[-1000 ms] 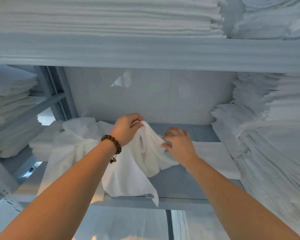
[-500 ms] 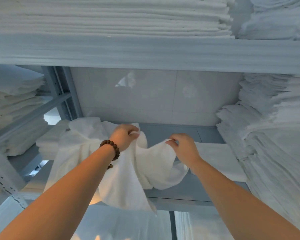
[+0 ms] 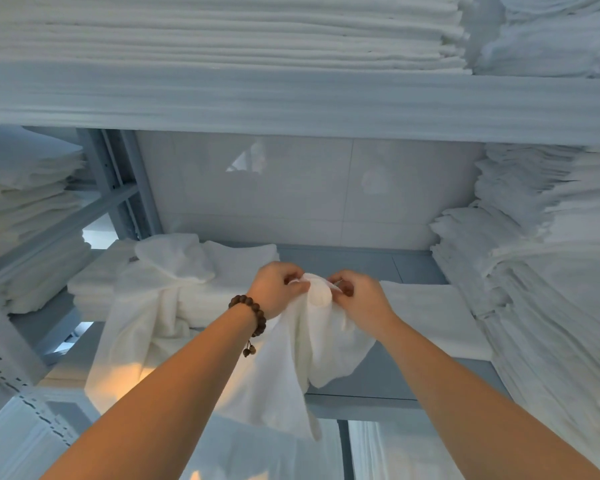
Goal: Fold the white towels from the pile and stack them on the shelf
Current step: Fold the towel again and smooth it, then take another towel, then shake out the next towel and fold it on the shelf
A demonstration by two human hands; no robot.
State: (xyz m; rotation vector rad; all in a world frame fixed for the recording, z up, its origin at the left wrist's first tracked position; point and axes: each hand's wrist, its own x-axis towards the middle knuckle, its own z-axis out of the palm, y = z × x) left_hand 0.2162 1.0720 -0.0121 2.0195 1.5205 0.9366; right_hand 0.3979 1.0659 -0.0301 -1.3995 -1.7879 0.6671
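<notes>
Shelf (image 3: 361,268): grey-blue metal racking. The working level is the middle board, with another board close above it.
Stored stacks (image 3: 222,32): folded white towels fill the upper board. A tall right stack (image 3: 551,271) stands at the end of the working level, and a left stack (image 3: 25,202) sits on the neighbouring rack.
Pile (image 3: 174,258): loose, crumpled white towels lie at the left of the working shelf, on top of a few folded ones. One sheet spills over the front edge.
Held towel (image 3: 291,358): one white towel hangs bunched from both hands above the shelf's front half, its lower end drooping past the edge.
Folded towel (image 3: 430,313): lies flat on the shelf just right of the hands, beside the tall right stack.
Left hand (image 3: 276,289): fingers pinched on the towel's top edge.
Right hand (image 3: 357,296): pinching the same edge, almost touching the left hand.
Bracelet (image 3: 250,311): brown wooden beads on the left wrist.
Risk: if the two pinched corners are not matched, the fold would come out skewed. The drooping end could snag the spilling pile and drag it off the shelf. The bracelet's dangling bead could catch the cloth.
Writing: none readable; no tag or brand shows on any towel.
</notes>
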